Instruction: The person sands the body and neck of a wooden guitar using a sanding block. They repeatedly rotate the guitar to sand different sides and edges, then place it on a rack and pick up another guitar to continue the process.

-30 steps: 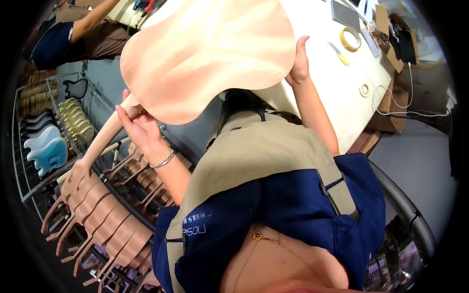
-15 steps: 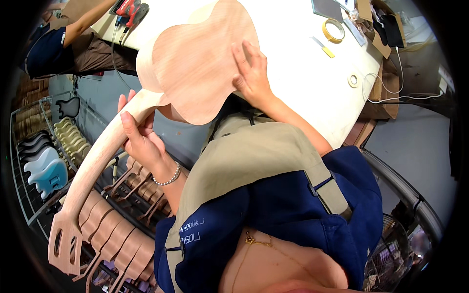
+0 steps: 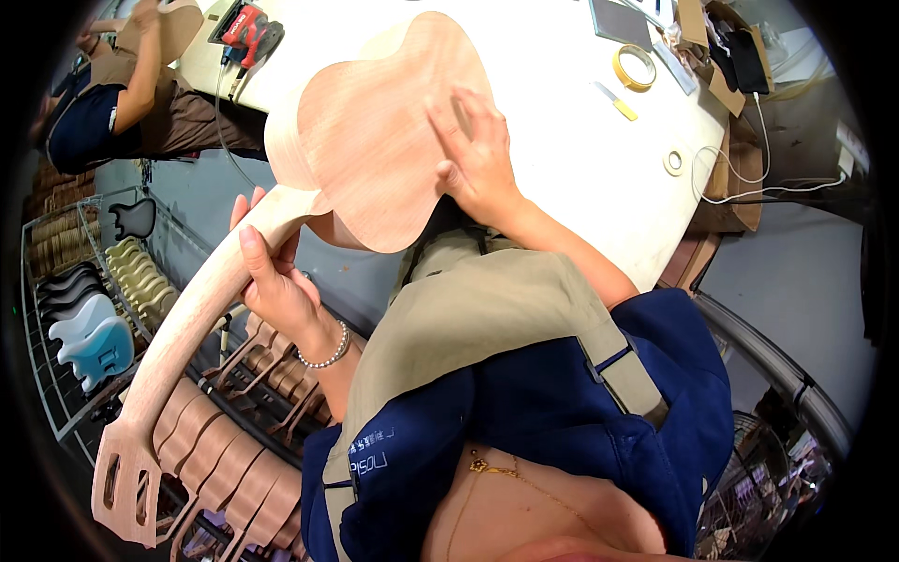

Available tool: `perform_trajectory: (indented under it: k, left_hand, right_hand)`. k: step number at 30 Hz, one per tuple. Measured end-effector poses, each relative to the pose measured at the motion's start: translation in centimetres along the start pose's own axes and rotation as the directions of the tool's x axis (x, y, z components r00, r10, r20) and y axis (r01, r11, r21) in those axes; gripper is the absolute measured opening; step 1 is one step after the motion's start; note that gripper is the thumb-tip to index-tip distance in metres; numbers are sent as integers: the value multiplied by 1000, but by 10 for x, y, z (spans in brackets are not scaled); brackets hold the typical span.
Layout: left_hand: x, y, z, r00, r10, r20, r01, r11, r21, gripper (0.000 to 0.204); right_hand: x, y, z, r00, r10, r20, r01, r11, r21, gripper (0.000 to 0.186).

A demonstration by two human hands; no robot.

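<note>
An unfinished wooden guitar (image 3: 370,126) lies tilted across the near edge of the white table, its flat body face up. Its neck slants down to the lower left and ends in a slotted headstock (image 3: 128,482). My left hand (image 3: 281,281) is wrapped round the neck close to the body, thumb on top, with a beaded bracelet at the wrist. My right hand (image 3: 476,159) rests on the body's right side with fingers spread over the wood, not gripping it.
On the white table (image 3: 571,187) are a red power sander (image 3: 245,36), a yellow-handled knife (image 3: 615,101) and tape rolls (image 3: 634,68). Racked guitar bodies (image 3: 229,459) stand at lower left, beside a wire rack with a blue body (image 3: 95,342). A co-worker (image 3: 117,103) works at upper left.
The guitar body has shifted slightly down in the view. My right hand has slid a little leftward over the wood. The co-worker's arm has moved, and another guitar now shows there.
</note>
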State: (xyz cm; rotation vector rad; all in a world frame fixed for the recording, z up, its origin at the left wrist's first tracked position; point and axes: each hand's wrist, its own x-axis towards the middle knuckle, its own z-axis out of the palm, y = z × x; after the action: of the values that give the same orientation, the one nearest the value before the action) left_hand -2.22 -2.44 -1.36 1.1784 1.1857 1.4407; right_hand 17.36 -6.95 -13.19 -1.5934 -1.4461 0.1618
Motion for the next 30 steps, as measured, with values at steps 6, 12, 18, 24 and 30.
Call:
perform_trajectory:
  k: [6, 12, 18, 24, 30]
  left_hand:
    - [2, 4, 11, 999, 29, -21, -28, 999, 38, 48]
    - [8, 2, 14, 995, 61, -85, -61, 998, 11, 45]
    - [10, 1, 10, 994, 51, -101, -51, 999, 2, 43]
    - [10, -3, 8, 995, 33, -94, -30, 999, 34, 44]
    - [10, -5, 9, 997, 23, -76, -19, 998, 56, 44]
  right_hand:
    - [20, -54, 5, 968, -197, 153, 157, 958, 240, 79]
    - [46, -90, 9, 901, -420, 112, 387, 892, 233, 82]
    - [45, -92, 11, 909, -403, 107, 366, 894, 259, 80]
    - [46, -90, 11, 903, -413, 116, 383, 899, 213, 78]
    - [46, -88, 11, 904, -410, 121, 384, 903, 192, 77]
